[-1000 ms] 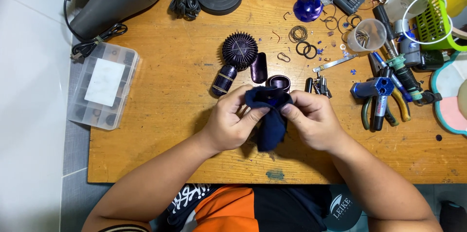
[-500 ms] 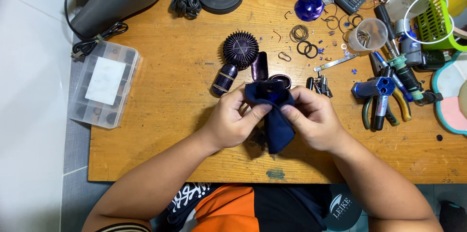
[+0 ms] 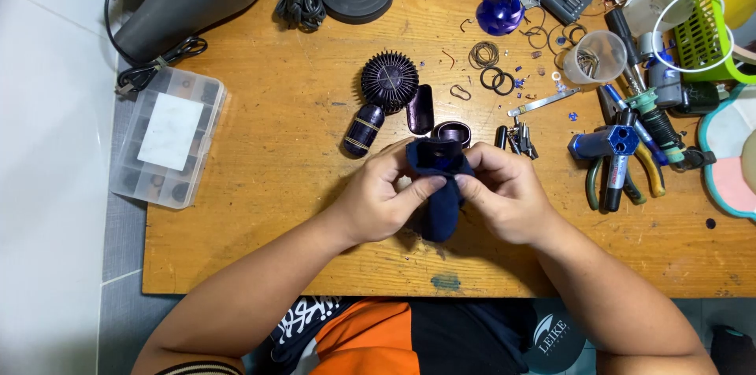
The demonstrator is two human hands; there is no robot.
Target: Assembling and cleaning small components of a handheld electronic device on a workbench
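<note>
Holding dark-blue handle housing (image 3: 438,186) (both hands (image 3: 378,202)) mid-table (image 3: 276,210).

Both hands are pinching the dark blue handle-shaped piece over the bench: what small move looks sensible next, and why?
Probably tilt the dark blue piece so its open top faces up: the left hand and right hand grip it by the fingertips above the wooden table, thumbs at that opening.

A worn wooden table (image 3: 260,210) stands on a pale, apparently tiled floor (image 3: 55,186) under even light.
</note>
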